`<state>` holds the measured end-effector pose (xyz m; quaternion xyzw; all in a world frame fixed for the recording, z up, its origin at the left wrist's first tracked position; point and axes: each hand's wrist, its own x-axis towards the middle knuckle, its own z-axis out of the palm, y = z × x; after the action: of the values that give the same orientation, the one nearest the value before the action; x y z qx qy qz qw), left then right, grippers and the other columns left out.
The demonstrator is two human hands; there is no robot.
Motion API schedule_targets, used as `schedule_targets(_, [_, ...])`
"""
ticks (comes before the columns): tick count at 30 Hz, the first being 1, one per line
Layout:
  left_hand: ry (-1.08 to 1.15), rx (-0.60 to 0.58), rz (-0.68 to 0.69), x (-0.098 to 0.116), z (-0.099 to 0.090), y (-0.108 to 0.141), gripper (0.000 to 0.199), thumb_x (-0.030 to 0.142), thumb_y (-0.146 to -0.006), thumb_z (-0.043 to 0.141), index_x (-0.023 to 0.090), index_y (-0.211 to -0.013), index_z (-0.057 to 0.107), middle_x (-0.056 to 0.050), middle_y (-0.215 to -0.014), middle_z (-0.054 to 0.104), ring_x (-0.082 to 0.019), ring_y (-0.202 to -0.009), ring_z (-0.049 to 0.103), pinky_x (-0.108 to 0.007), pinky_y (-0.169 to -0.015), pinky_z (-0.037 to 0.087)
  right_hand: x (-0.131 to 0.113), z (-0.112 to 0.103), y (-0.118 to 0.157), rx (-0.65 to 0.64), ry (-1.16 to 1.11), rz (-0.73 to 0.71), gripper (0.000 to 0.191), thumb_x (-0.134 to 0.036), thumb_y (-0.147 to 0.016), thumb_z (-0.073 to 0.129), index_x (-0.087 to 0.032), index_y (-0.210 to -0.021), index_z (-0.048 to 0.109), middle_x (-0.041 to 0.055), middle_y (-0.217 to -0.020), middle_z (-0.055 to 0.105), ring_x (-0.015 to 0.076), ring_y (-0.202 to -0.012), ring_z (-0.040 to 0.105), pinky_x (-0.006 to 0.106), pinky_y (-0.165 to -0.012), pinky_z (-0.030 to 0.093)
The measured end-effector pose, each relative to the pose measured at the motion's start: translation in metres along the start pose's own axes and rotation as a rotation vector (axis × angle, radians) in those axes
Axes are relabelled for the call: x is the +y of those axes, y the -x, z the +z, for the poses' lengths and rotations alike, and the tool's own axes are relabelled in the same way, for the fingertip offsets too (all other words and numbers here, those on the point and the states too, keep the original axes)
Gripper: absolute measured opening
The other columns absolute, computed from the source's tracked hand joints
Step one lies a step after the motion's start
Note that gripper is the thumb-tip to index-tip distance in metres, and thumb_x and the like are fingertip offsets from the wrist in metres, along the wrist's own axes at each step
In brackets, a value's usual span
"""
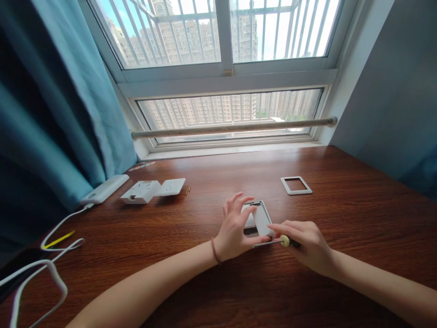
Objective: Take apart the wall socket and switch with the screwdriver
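My left hand grips a white switch panel by its edges, thumb at the near edge and index finger across its upper part, the other fingers spread. The panel lies on the brown table, with a dark gap at its lower left. My right hand is closed around a screwdriver, whose metal shaft points left along the panel's near edge, by my left thumb. A right fingertip touches the panel's right corner.
A white square frame lies behind on the right. On the left are a white box, a socket plate, small screws, a white power bank with cable and a yellow strip. The wooden table meets a window.
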<state>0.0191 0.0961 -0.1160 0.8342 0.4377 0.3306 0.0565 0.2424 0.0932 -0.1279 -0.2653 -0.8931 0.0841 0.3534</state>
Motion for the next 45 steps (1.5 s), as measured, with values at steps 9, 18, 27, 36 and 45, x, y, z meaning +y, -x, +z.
schedule_targets(9, [0.181, -0.046, -0.114, -0.013, -0.003, -0.005, 0.099, 0.062, -0.058, 0.067, 0.016, -0.136, 0.025, -0.019, -0.14, 0.028, -0.033, -0.13, 0.024, -0.051, -0.107, 0.02, 0.038, -0.012, -0.011, 0.233, -0.029, 0.171, 0.018, -0.028, -0.08, 0.059, -0.021, -0.096, 0.066, 0.0065, -0.086, 0.071, 0.0188, -0.076, 0.065, 0.029, -0.068, 0.049])
schedule_targets(18, [0.53, -0.369, -0.17, -0.047, -0.011, -0.009, 0.068, 0.038, -0.066, 0.071, 0.02, -0.125, 0.043, -0.01, -0.122, 0.053, -0.025, -0.109, 0.051, -0.04, -0.095, 0.041, 0.164, -0.061, 0.014, 0.121, 0.139, 0.412, 0.032, -0.046, -0.075, 0.059, -0.02, -0.091, 0.07, 0.0072, -0.087, 0.071, 0.0228, -0.077, 0.064, 0.033, -0.069, 0.049])
schedule_targets(27, [0.51, -0.288, -0.108, -0.044, -0.005, -0.005, 0.065, 0.036, -0.069, 0.068, 0.018, -0.125, 0.041, -0.011, -0.122, 0.051, -0.025, -0.108, 0.051, -0.04, -0.093, 0.041, 0.177, -0.057, 0.022, 0.027, 0.336, 0.37, 0.028, -0.04, -0.08, 0.055, -0.022, -0.096, 0.069, 0.0064, -0.099, 0.069, 0.023, -0.089, 0.061, 0.036, -0.076, 0.047])
schedule_targets(36, [0.499, -0.272, -0.068, -0.044, -0.004, -0.005, 0.06, 0.035, -0.071, 0.067, 0.019, -0.124, 0.043, -0.011, -0.122, 0.052, -0.024, -0.109, 0.051, -0.039, -0.095, 0.041, 0.127, -0.048, 0.008, 0.061, 0.59, 0.4, 0.039, -0.05, -0.084, 0.047, -0.021, -0.103, 0.065, 0.007, -0.087, 0.071, 0.0227, -0.074, 0.065, 0.029, -0.059, 0.041])
schedule_targets(45, [0.507, -0.276, 0.003, -0.047, -0.004, -0.007, 0.058, 0.035, -0.072, 0.067, 0.018, -0.124, 0.045, -0.012, -0.126, 0.048, -0.024, -0.117, 0.046, -0.039, -0.102, 0.036, 0.029, -0.036, -0.017, -0.091, 0.804, -0.015, 0.036, -0.042, -0.086, 0.048, -0.027, -0.116, 0.059, 0.0067, -0.078, 0.063, 0.0212, -0.072, 0.05, 0.033, -0.067, 0.032])
